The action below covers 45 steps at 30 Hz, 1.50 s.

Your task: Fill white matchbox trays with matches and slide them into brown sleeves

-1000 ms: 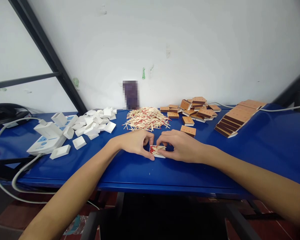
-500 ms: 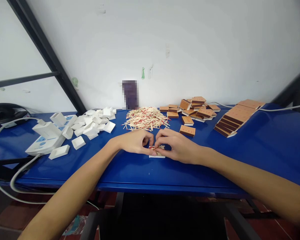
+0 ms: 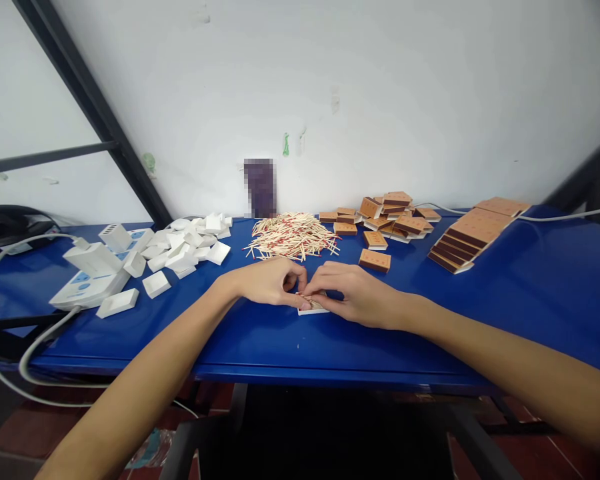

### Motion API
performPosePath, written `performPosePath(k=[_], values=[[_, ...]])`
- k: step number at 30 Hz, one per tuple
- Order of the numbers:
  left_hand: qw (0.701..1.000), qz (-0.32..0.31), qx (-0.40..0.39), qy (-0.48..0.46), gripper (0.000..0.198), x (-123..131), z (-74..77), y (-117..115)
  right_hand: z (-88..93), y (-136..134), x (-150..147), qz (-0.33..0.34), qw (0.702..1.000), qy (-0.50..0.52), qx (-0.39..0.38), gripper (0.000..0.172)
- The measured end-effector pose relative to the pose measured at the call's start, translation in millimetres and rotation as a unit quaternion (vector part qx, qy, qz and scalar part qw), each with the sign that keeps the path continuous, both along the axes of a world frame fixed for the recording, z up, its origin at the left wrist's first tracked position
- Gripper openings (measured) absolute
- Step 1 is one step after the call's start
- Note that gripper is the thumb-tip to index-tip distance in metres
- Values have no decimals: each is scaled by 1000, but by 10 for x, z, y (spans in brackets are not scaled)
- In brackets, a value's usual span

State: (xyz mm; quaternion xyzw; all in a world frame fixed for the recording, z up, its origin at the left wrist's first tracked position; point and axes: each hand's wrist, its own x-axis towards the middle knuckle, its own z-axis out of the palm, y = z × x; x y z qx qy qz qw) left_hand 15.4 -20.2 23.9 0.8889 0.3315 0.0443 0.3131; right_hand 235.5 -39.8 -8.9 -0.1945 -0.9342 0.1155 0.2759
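A small white matchbox tray (image 3: 314, 308) filled with red-tipped matches lies on the blue table (image 3: 300, 340) near its front edge. My left hand (image 3: 270, 283) curls round the tray's left side, thumb and fingers pinched on it. My right hand (image 3: 353, 293) covers the tray's right side, fingers pressed down on the matches. Most of the tray is hidden under my fingers. Behind my hands lies a loose heap of matches (image 3: 293, 237).
A pile of white inner trays (image 3: 180, 250) and a white power strip (image 3: 87, 283) with cables sit at the left. Brown matchbox sleeves (image 3: 387, 220) lie scattered at the back right, one sleeve (image 3: 375, 261) nearer me, and a fanned row of sleeves (image 3: 473, 237) further right.
My right-hand fingers have slid left over the tray, covering the matches that showed a second ago. Both hands have drawn closer together; the tray has stayed in place.
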Motion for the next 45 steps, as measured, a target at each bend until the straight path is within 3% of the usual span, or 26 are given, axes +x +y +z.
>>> performPosePath(k=[8, 18, 28, 33, 38, 45], values=[[999, 2, -4, 46, 33, 21, 35, 5, 50, 27, 25, -57, 995, -31, -72, 10], [998, 1, 22, 59, 21, 35, 52, -22, 9, -5, -27, -47, 990, -22, -127, 14], [998, 21, 11, 62, 23, 34, 64, -35, 90, 18, 33, -72, 982, -22, -175, 12], [998, 21, 9, 50, 22, 37, 63, -36, 96, 85, 58, -20, 956, -13, -293, 15], [999, 13, -21, 34, 21, 29, 64, -33, 132, 113, 23, -17, 914, 12, -406, 26], [998, 11, -52, 28, 26, -8, 57, 6, 137, 139, 13, -2, 905, 7, -425, 21]])
